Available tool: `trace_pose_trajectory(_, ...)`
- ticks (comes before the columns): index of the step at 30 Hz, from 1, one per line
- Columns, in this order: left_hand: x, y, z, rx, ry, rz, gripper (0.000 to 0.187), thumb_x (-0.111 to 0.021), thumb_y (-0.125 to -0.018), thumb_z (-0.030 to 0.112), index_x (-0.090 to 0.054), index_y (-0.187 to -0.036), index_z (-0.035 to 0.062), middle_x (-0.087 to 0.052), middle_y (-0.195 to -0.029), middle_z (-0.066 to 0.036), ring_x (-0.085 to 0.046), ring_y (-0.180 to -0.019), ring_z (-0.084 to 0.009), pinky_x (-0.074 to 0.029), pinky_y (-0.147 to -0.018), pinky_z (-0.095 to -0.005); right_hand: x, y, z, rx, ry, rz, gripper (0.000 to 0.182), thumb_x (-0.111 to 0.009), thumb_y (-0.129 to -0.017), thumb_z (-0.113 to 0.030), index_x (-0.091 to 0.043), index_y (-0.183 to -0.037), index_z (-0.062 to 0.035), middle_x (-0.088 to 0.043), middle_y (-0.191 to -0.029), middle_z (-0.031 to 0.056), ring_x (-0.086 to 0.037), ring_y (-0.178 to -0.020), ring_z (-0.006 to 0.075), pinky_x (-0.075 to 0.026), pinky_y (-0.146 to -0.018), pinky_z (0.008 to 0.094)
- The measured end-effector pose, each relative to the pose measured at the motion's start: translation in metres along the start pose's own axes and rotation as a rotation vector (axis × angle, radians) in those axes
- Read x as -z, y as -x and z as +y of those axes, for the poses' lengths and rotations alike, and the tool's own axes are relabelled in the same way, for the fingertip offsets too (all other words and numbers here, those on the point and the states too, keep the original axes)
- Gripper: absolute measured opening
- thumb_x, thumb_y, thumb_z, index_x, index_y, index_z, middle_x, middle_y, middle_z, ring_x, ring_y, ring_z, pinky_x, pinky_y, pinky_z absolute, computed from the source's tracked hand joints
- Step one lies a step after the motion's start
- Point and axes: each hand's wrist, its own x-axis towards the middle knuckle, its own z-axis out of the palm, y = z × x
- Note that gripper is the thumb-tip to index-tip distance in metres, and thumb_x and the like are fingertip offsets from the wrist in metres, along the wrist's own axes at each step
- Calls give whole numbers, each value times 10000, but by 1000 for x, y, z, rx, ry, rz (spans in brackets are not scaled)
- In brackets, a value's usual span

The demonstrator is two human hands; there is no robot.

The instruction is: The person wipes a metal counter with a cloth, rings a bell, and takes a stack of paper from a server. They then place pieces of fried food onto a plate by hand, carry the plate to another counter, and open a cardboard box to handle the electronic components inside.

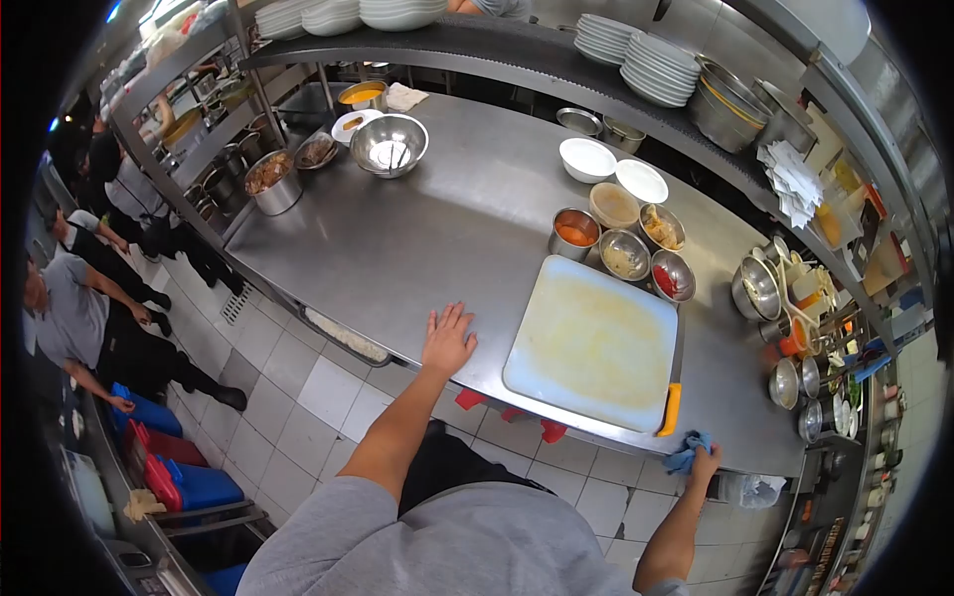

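My left hand [449, 340] lies flat on the steel counter [397, 260] near its front edge, fingers spread, holding nothing. At the front right edge my right hand [706, 460] grips a blue cloth [686, 453]. Between the two hands sits a white cutting board [596, 343] with yellowish stains. A knife with a yellow handle [671, 409] lies along the board's right side, its blade mostly out of sight. Behind the board stand a metal pot of orange sauce [575, 234], a bowl of red food [673, 276] and a bowl of pale food [624, 255].
A large steel bowl [390, 145] and a pot of brown food [273, 183] stand at the back left. Stacked plates [660, 70] fill the overhead shelf [497, 62]. More bowls [784, 383] crowd the right end. Several people [75, 298] are on the left, beyond the tiled floor [288, 397].
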Motion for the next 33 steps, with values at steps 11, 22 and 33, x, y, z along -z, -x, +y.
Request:
trace_pose_trajectory(11, 12, 11, -22, 26, 566, 142, 498, -606, -905, 235, -487, -1355, 59, -386, -1500, -172, -298, -1437, -329, -190, -1175, -517, -138, 194, -262, -71, -631, -587, 690, -612, -808, -17, -377, -1455, -44, -521, -1343, 128, -531, -1218, 261, -447, -1026, 392)
trace_pose_trajectory(22, 63, 31, -21, -169, 182, -101, 649, -651, -887, 351, -429, -1437, 88, -348, -1527, -179, -254, -1442, -412, -175, -1140, -618, -257, 279, -242, 46, -122, -1224, 558, -729, -880, -208, -513, -1378, -77, -633, -1224, 104, -617, -1039, 162, -503, -906, 319)
trace_pose_trajectory(33, -3, -179, -172, -77, -111, 98, 627, -569, -909, 414, -481, -1378, 8, -348, -1528, -220, -217, -1461, -400, -120, -1174, -589, -185, 339, -88, -658, -140, -687, 423, -662, -914, -250, -573, -1289, -74, -684, -1066, 101, -663, -866, 183, -529, -713, 299)
